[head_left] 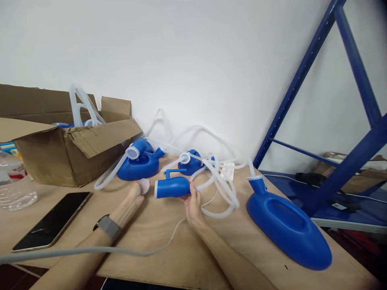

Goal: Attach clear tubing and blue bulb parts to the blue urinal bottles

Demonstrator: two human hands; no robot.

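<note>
My left hand (133, 200), with a watch on its wrist, grips a small round whitish cap (144, 185) above the table. My right hand (194, 210) is closed around the rear end of a blue cylindrical urinal cup (173, 187), which lies sideways with its white-rimmed mouth toward the cap. A gap separates cap and mouth. A thin blue handle sticks up from the cup. Coiled translucent hose (222, 189) lies just beyond my right hand. To the right rests a large blue urinal bottle (288, 227), its neck joined to a hose.
Two more blue urinal bottles stand behind, one at left (137, 168) and another in the middle (193, 165). An open cardboard box (45, 157), a phone (53, 219) and a clear plastic bottle (15, 199) are at left. A grey cable (127, 251) crosses the front. A blue shelf frame (290, 96) rises at right.
</note>
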